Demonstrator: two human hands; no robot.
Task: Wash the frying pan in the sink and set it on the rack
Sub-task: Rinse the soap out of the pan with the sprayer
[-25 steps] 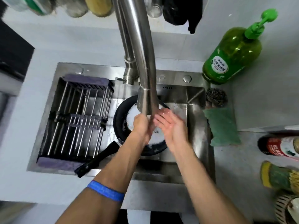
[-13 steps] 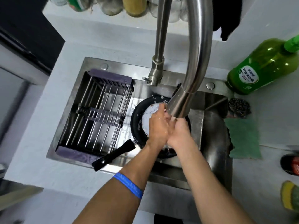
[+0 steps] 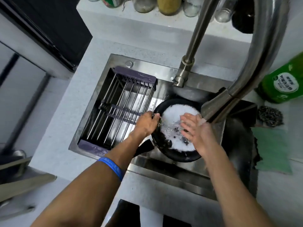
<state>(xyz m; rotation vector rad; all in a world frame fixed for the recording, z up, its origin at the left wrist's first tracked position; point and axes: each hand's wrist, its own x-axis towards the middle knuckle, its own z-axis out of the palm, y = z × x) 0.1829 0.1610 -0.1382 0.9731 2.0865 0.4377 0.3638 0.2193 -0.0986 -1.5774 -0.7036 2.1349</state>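
frying pan (image 3: 165,145) in sink (image 3: 178,171), foam-filled, beside rack (image 3: 124,108) | left hand (image 3: 146,122) gripping pan's left rim | right hand (image 3: 196,128) spread flat inside, under faucet (image 3: 218,108) | soap bottle (image 3: 283,82) on bench (image 3: 65,145)

Even, fairly bright light from above, glare on the curved faucet (image 3: 255,66) and foam, sink (image 3: 188,176) basin's right side in deep shadow, wide-angle bending at the edges, near-left corner blurred, overall softness.
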